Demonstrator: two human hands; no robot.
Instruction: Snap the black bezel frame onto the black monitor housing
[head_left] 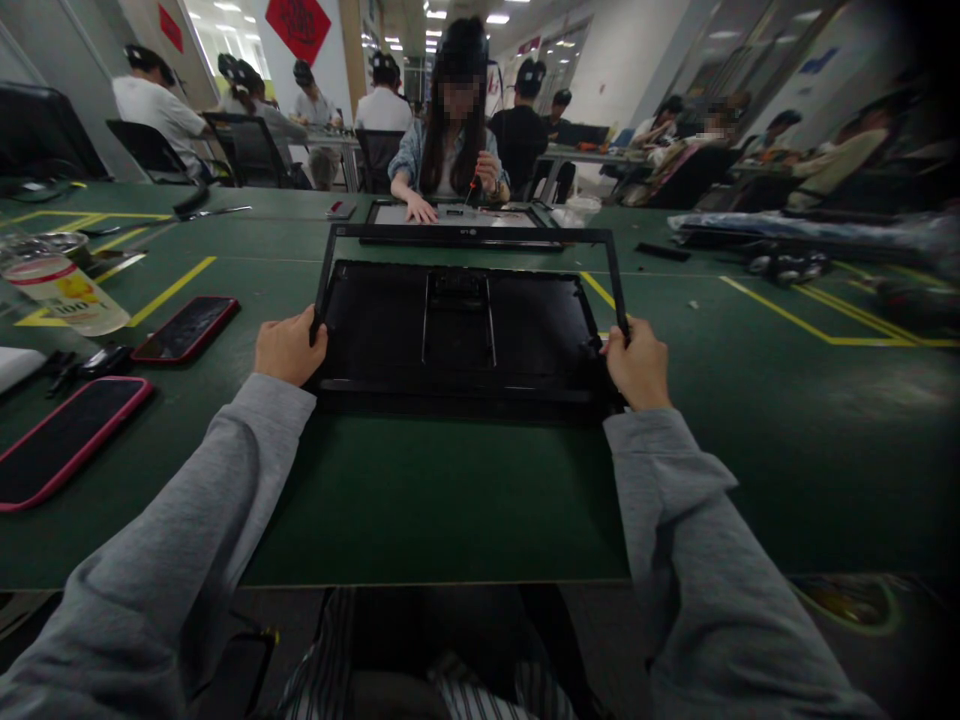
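My left hand and my right hand grip the two side bars of a thin black LG monitor bezel, fingers wrapped round them. The bezel is tilted up, its far bar raised. Through its opening I see a black monitor back cover lying on the green table, inner side up, with a raised bracket area in its middle. Whether the bezel's near bar touches the cover I cannot tell.
Left on the table are two phones and a plastic drink cup. Opposite, a person holds a screwdriver over a flat panel. Plastic-wrapped items lie at the right.
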